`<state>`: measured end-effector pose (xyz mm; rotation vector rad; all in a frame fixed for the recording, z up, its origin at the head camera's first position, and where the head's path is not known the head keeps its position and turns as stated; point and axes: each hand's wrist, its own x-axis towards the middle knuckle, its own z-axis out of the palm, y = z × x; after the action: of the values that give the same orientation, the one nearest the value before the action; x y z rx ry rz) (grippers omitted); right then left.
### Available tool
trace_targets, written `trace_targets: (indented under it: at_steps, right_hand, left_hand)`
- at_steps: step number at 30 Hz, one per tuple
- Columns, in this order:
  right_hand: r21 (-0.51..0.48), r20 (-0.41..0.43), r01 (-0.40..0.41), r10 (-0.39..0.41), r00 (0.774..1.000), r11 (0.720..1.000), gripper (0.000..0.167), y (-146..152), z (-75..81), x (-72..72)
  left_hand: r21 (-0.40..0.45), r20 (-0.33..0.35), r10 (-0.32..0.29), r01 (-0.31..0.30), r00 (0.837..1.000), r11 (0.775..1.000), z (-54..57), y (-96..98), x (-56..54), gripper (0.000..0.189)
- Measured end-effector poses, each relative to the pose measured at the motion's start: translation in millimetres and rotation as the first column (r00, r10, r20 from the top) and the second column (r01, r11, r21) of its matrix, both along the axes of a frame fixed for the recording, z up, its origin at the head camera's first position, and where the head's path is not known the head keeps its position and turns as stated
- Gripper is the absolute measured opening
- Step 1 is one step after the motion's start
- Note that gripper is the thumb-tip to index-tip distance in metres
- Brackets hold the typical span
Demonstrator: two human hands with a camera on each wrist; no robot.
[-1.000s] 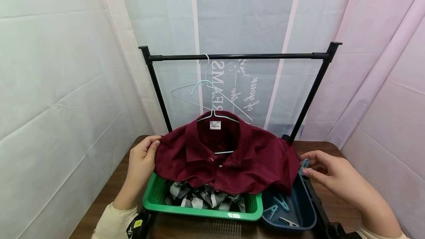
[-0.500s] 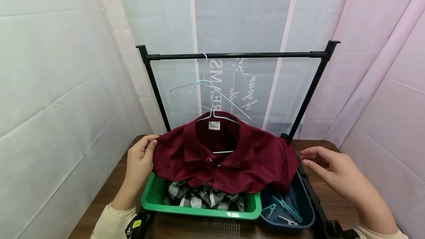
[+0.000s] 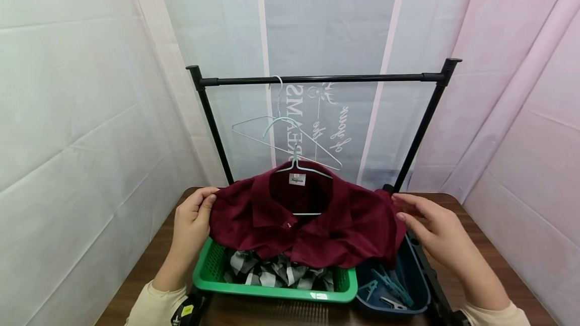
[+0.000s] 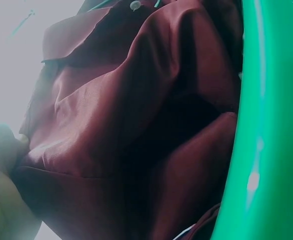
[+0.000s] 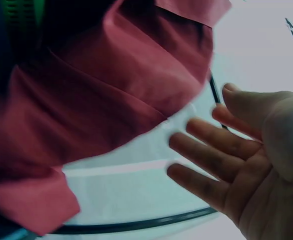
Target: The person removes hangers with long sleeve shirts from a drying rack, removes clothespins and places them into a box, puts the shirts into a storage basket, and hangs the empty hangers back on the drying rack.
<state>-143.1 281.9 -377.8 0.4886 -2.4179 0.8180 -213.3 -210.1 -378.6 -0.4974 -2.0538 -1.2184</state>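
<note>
A maroon collared shirt (image 3: 362,225) hangs on a pale blue wire hanger (image 3: 295,154) whose hook stands up free of the rack. My left hand (image 3: 188,233) pinches the shirt's left shoulder between thumb and fingers. In the left wrist view, the maroon cloth (image 4: 86,135) droops in folds from that hand. At the other shoulder is my right hand (image 3: 437,228), fingertips right at the cloth. The right wrist view has its fingers (image 5: 211,162) spread and relaxed, with nothing in them, beside the sleeve (image 5: 111,110).
Below the shirt, a green basket (image 3: 272,292) holds black, grey and white checked cloth (image 3: 267,275). A dark blue bin (image 3: 423,278) to its right contains several clothespins (image 3: 394,286). Behind, another wire hanger (image 3: 256,130) hangs from a black rack (image 3: 353,78). Everything stands on a brown table (image 3: 471,265).
My right hand let go of a blue clothespin, which fell into the bin, then moved left to the shirt's shoulder. The hanger and collar shifted slightly right and down. My left hand kept its hold.
</note>
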Motion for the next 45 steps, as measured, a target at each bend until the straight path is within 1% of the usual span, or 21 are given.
trace_targets:
  at_steps: [4,6,8,15,18,20,23,27,29,31,33,36,38,40,42,45]
  right_hand:
    - [-0.005,-0.030,-0.073,0.073,0.997,0.997,0.054,-9.1,-7.0,-6.0]
    - [-0.002,-0.046,-0.107,0.106,0.993,0.994,0.055,-13.2,-9.3,-8.2]
    - [-0.005,-0.059,-0.122,0.121,0.991,0.993,0.053,-16.6,-11.2,-9.4]
    - [-0.043,-0.068,-0.091,0.088,0.994,0.995,0.043,-22.5,-14.4,-8.7]
    - [-0.065,-0.066,-0.085,0.080,0.995,0.994,0.039,-23.7,-13.6,-8.2]
    - [-0.086,-0.056,-0.087,0.082,0.995,0.992,0.037,-24.4,-13.1,-8.0]
    - [-0.138,-0.013,-0.071,0.070,0.997,0.988,0.033,-25.5,-12.0,-6.6]
    - [-0.194,0.066,-0.004,0.017,0.998,0.981,0.025,-25.3,-11.0,-4.3]
    - [-0.208,0.089,0.037,-0.019,0.996,0.977,0.022,-24.1,-10.8,-4.3]
    - [-0.223,0.101,0.068,-0.047,0.994,0.972,0.020,-22.8,-10.8,-4.8]
    - [-0.247,0.107,0.087,-0.063,0.992,0.965,0.019,-21.4,-11.0,-5.4]
    - [-0.296,0.122,0.094,-0.061,0.991,0.950,0.019,-19.6,-10.1,-5.3]
    - [-0.336,0.133,0.084,-0.041,0.990,0.938,0.018,-18.0,-8.9,-4.5]
    - [-0.361,0.137,0.076,-0.028,0.990,0.929,0.018,-15.5,-7.5,-4.0]
    - [-0.365,0.132,0.069,-0.022,0.991,0.928,0.019,-12.4,-6.5,-3.9]
    - [-0.345,0.112,0.062,-0.025,0.993,0.937,0.018,-8.1,-5.8,-4.6]
  left_hand:
    - [-0.015,-0.027,-0.004,0.003,1.000,1.000,-1.1,-1.6,-0.6,0.014]
    - [-0.027,-0.046,-0.006,0.005,0.999,1.000,-1.4,-2.2,-1.0,0.015]
    - [-0.032,-0.058,-0.015,0.013,0.998,0.999,-1.5,-2.5,-0.8,0.015]
    - [-0.031,-0.075,-0.068,0.066,0.995,0.997,0.3,0.1,0.4,0.017]
    - [-0.022,-0.066,-0.084,0.083,0.994,0.996,1.2,0.5,0.1,0.018]
    - [-0.012,-0.044,-0.103,0.103,0.994,0.995,1.4,0.4,0.5,0.018]
    - [-0.014,-0.004,-0.122,0.122,0.993,0.992,1.5,0.1,1.6,0.018]
    - [-0.014,0.058,-0.144,0.145,0.988,0.989,1.1,0.6,2.9,0.019]
    - [-0.006,0.108,-0.164,0.166,0.980,0.986,1.2,-1.2,3.3,0.020]
    - [0.024,0.165,-0.207,0.206,0.964,0.978,2.6,-5.0,3.8,0.021]
    - [0.038,0.218,-0.253,0.251,0.943,0.967,5.0,-11.6,3.6,0.023]
    - [0.036,0.264,-0.307,0.308,0.915,0.951,8.1,-21.9,2.7,0.024]
    - [0.000,0.276,-0.304,0.317,0.912,0.949,9.7,-27.2,2.4,0.022]
    - [-0.038,0.283,-0.291,0.314,0.914,0.949,11.0,-30.8,2.6,0.020]
    - [-0.064,0.285,-0.274,0.304,0.919,0.951,12.3,-32.4,2.9,0.018]
    - [-0.081,0.288,-0.250,0.283,0.925,0.956,13.7,-32.3,4.4,0.015]
